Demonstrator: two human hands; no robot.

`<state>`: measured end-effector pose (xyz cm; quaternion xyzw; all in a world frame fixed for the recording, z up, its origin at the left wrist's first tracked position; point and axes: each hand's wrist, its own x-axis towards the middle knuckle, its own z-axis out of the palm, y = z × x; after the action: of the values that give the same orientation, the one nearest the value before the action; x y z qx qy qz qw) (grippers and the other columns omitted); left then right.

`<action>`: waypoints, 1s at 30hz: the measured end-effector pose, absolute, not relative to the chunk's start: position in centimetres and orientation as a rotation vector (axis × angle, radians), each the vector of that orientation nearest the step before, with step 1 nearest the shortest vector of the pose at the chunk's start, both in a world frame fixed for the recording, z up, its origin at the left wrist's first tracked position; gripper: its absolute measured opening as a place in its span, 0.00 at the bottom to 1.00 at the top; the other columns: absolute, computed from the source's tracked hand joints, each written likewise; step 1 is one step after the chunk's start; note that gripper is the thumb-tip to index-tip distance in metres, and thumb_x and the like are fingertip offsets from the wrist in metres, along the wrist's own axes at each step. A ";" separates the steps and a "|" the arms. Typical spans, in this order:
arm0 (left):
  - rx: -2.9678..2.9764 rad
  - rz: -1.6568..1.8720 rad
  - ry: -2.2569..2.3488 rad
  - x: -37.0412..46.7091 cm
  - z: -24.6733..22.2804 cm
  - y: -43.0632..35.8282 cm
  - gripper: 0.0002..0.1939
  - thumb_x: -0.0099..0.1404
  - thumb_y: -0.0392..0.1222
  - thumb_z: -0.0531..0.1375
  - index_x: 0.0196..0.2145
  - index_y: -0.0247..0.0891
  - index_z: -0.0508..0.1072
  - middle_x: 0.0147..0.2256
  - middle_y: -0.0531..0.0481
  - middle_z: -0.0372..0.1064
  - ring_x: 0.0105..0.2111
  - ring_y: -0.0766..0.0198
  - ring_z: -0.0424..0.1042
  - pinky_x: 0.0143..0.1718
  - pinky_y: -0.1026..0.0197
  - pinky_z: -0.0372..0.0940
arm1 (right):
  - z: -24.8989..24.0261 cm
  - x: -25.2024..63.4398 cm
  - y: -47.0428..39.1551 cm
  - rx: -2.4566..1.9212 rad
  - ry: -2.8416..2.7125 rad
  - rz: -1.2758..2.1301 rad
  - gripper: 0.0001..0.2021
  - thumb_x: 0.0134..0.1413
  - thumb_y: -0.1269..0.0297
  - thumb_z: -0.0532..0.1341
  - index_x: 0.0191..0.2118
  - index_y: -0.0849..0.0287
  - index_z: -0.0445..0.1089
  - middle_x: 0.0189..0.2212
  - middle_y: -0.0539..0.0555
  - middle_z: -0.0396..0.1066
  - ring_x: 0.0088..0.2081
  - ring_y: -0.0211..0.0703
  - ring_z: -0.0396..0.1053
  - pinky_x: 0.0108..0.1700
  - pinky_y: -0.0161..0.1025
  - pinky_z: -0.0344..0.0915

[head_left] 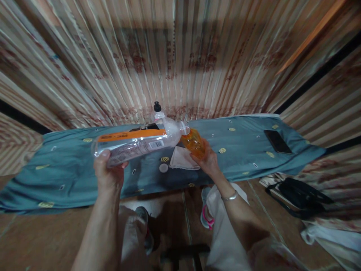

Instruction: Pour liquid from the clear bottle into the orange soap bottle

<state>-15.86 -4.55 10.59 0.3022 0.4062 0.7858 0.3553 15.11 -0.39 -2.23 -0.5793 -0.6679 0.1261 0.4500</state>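
Note:
A large clear plastic bottle (135, 145) with an orange label band lies nearly level in the air, its base gripped by my left hand (108, 171). Its neck points right and meets the mouth of a small orange container (194, 142). My right hand (207, 158) is wrapped round that orange container, which is tilted. Whether liquid passes between the two cannot be made out. Below them on the cloth are a pale folded cloth (184, 159) and a round whitish cap (163, 168). Behind the large bottle stands a bottle with a black top (157, 107), partly hidden.
A teal patterned cloth (239, 150) covers the long narrow table. A dark phone (277, 142) lies at its right end. Something dark (149, 127) sits behind the large bottle. Striped curtains hang behind and at both sides. A black bag (304, 194) is at the lower right.

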 end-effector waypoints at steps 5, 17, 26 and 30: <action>0.755 2.078 1.017 -15.6 10.7 -4.4 0.25 0.39 0.52 0.73 0.36 0.43 0.77 0.27 0.53 0.70 0.24 0.65 0.63 0.13 0.68 0.44 | -2.0 15.0 -0.4 -1.455 -1.646 0.343 0.43 0.51 0.53 0.73 0.69 0.61 0.62 0.60 0.68 0.79 0.59 0.63 0.80 0.60 0.58 0.78; 0.730 2.085 0.984 -15.1 11.3 -4.6 0.30 0.39 0.51 0.72 0.41 0.38 0.79 0.30 0.50 0.76 0.22 0.67 0.64 0.13 0.68 0.44 | -1.8 15.0 -0.5 -1.417 -1.681 0.304 0.39 0.55 0.52 0.72 0.69 0.59 0.63 0.63 0.67 0.77 0.61 0.63 0.78 0.61 0.57 0.78; 0.706 2.092 0.954 -15.3 11.0 -4.5 0.27 0.39 0.48 0.73 0.40 0.41 0.79 0.27 0.54 0.73 0.23 0.66 0.66 0.14 0.67 0.43 | -1.7 14.8 -0.5 -1.413 -1.688 0.292 0.39 0.56 0.50 0.72 0.69 0.59 0.64 0.62 0.68 0.77 0.61 0.63 0.78 0.61 0.57 0.77; 0.686 2.099 0.964 -15.2 11.2 -4.5 0.27 0.39 0.47 0.71 0.40 0.41 0.79 0.26 0.55 0.72 0.22 0.66 0.65 0.13 0.67 0.43 | -1.7 14.9 -0.5 -1.415 -1.686 0.281 0.39 0.54 0.50 0.73 0.68 0.59 0.64 0.62 0.67 0.77 0.62 0.63 0.78 0.63 0.58 0.76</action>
<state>-15.21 -4.46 11.15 0.2656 0.3737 0.8135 0.3577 14.87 -0.47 -1.66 -0.5712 -0.6802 0.1132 0.4451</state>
